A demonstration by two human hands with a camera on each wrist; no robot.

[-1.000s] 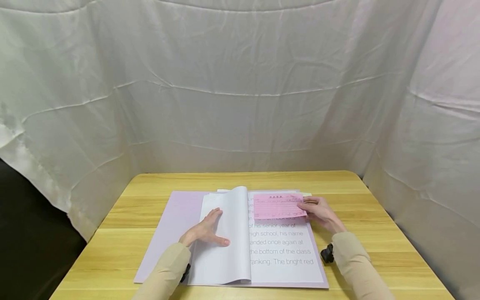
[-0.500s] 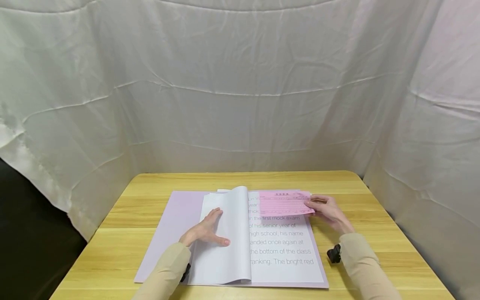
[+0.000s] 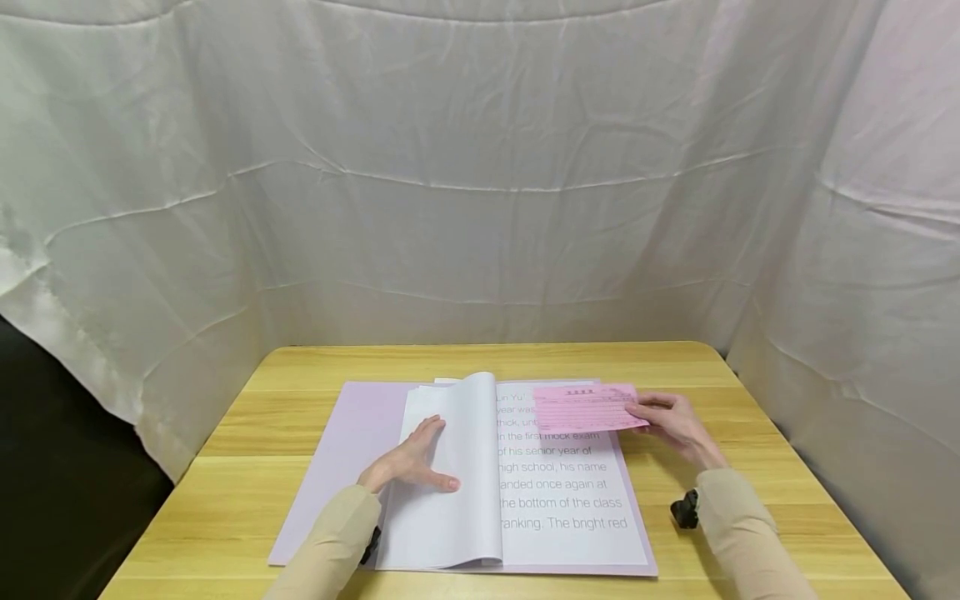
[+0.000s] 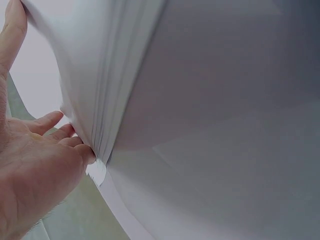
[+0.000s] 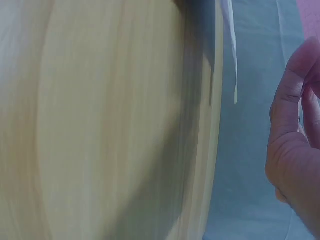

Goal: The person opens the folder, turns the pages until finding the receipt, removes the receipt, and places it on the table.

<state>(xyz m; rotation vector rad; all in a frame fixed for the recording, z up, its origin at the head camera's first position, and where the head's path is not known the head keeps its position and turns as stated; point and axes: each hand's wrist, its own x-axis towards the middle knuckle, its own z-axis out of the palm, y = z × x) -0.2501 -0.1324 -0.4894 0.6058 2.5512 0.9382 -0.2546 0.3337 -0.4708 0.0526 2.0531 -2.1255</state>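
My right hand (image 3: 675, 427) pinches a pink receipt slip (image 3: 579, 408) by its right end, between thumb and fingers. The slip, printed with a lined form, hangs over the upper part of the right page (image 3: 562, 500) of an open book with large English text. In the right wrist view the fingers (image 5: 290, 95) show at the right, with a corner of pink paper (image 5: 309, 17) beyond. My left hand (image 3: 411, 460) rests on the curved, turned-over pages (image 3: 472, 500), thumb and fingers spread. The left wrist view shows its palm (image 4: 45, 165) beside the bundled page edges (image 4: 107, 90).
The book's lilac cover (image 3: 330, 500) extends to the left under the pages. A wooden table (image 3: 765, 483) carries it. Pale curtains (image 3: 480, 250) surround the table at the back and sides. A black area (image 3: 67, 467) lies beyond the left curtain.
My right hand has moved to the right, drawing the pink receipt slip along and uncovering more text at the page's upper left. The left hand has stayed in place.
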